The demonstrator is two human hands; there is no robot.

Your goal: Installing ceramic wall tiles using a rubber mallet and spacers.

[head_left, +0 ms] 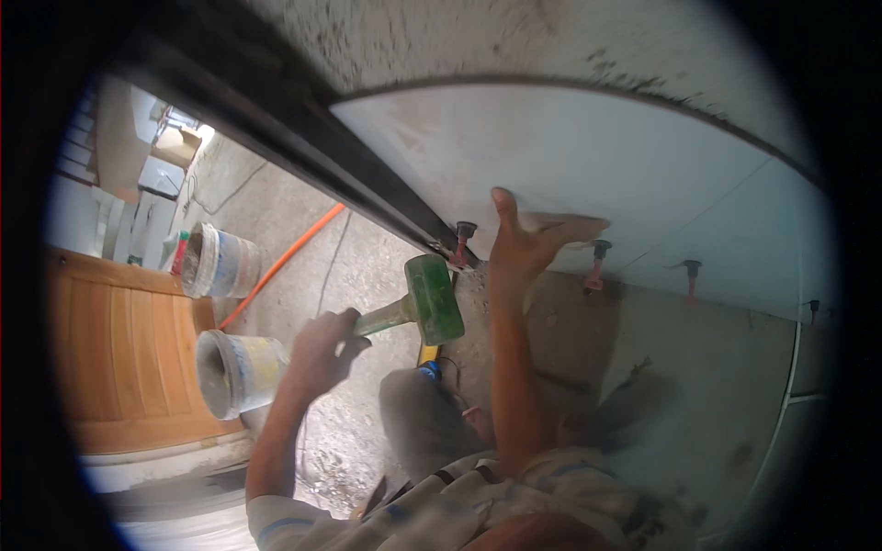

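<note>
My left hand [326, 354] grips a green rubber mallet [430, 298] by its handle; the mallet's head hangs left of my right forearm. With its thumb raised and fingers stretched out, my right hand [526, 241] rests on a large pale tile [671, 184] set against the wall, near its lower edge. Along that edge sit several red-and-black levelling clips [597, 266], one beside a dark metal frame [276, 147] that runs diagonally at the tile's left end.
Two stained buckets [239, 372] stand on the concrete floor [303, 257] at left, with an orange hose [289, 248], cables, a wooden panel [138, 349] and stacked boards [129, 156]. A yellow tool [429, 354] lies by my knee [413, 413].
</note>
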